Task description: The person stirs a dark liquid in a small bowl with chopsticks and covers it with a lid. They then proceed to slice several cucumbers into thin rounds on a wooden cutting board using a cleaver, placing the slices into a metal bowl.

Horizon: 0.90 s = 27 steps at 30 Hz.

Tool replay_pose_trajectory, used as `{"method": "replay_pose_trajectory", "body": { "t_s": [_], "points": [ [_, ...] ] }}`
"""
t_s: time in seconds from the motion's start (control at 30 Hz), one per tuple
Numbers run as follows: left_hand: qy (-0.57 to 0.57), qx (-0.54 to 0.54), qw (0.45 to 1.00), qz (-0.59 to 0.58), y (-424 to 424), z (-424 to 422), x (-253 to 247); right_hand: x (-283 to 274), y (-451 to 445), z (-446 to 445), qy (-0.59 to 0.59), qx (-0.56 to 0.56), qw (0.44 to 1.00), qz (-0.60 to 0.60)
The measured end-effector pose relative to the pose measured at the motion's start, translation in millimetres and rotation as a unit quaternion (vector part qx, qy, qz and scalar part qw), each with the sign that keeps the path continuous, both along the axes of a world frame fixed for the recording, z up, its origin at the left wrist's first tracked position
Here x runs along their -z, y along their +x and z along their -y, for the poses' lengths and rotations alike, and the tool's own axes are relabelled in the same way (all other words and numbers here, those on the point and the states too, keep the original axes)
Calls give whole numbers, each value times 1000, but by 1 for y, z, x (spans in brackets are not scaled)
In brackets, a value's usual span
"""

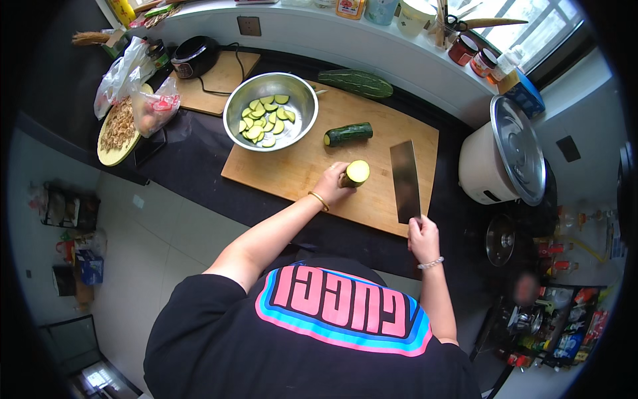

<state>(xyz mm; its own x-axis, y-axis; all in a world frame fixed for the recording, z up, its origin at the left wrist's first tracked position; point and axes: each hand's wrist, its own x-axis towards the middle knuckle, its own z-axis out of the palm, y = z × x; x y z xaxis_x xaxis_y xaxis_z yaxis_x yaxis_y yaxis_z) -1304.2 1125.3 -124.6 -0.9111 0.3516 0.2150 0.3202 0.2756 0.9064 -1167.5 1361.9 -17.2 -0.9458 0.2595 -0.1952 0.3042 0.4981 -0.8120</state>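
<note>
My left hand (pixel 333 183) grips a cut piece of dark green zucchini (pixel 357 172), its pale cut end tilted up towards me. In my right hand (pixel 423 238) is the handle of a cleaver (pixel 406 179), whose broad blade lies over the right part of the wooden cutting board (pixel 309 169). Another zucchini piece (pixel 349 134) lies on the board beyond my left hand. A steel bowl (pixel 306 119) at the board's far left corner holds several half-round zucchini slices (pixel 269 117). Behind the board rests a whole striped green squash (pixel 356 83).
A lidded white pot (pixel 481 159) stands to the right, near a glass lid (pixel 500 240). At the left are a yellow plate of dried shrimp (pixel 119 127), plastic bags (pixel 155 104) and a black corded appliance (pixel 195 56) on a smaller board (pixel 219 82). Jars (pixel 462 50) line the windowsill.
</note>
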Motion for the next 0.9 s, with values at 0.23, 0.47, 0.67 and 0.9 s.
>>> {"method": "replay_pose_trajectory", "body": {
  "t_s": [0.23, 0.47, 0.67, 0.9],
  "points": [
    [126, -46, 982, 130, 12, 17, -40, -95, -2, 36, 128, -146, 981, -32],
    [169, -117, 957, 204, 15, 10, -60, -96, -15, 41, 209, -219, 953, -33],
    [175, -147, 946, 231, 19, 5, -64, -94, -15, 44, 248, -247, 936, -31],
    [189, -160, 935, 253, 20, 2, -67, -97, -13, 49, 272, -258, 927, -28]
  ]
}}
